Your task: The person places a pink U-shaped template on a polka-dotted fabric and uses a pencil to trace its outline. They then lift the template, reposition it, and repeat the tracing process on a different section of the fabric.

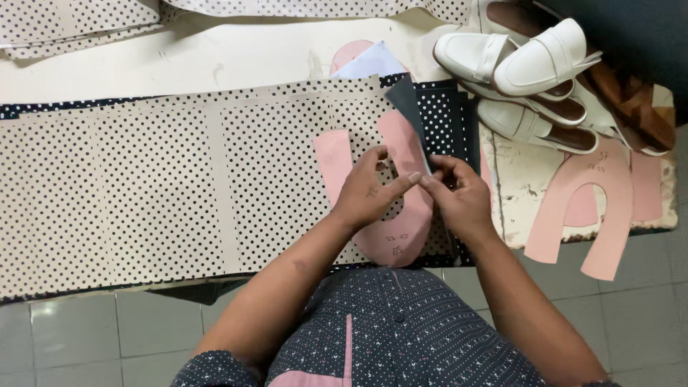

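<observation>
A dark grey sheet piece (408, 104) is pinched at its lower edge between the fingertips of the left hand (369, 192) and the right hand (459, 197); each grip is pressed together on that edge, just above a pink U-shaped pattern (401, 236). The pattern lies flat on polka-dot material (143, 179) spread over the counter (215, 61). For a clean result, the thin edge is best kept taut between both grips and aligned with the pattern's outline before it is laid down, so that no crease forms. To the right, white loafers (534, 68) are stacked beside further pink patterns (595, 201), one of which overhangs the counter's front edge. What the dark piece is made of cannot be determined, and its lower end is hidden behind the fingers. Part of the pink pattern is covered by both hands, and the far strips of dotted material are cut off by the upper frame edge.
</observation>
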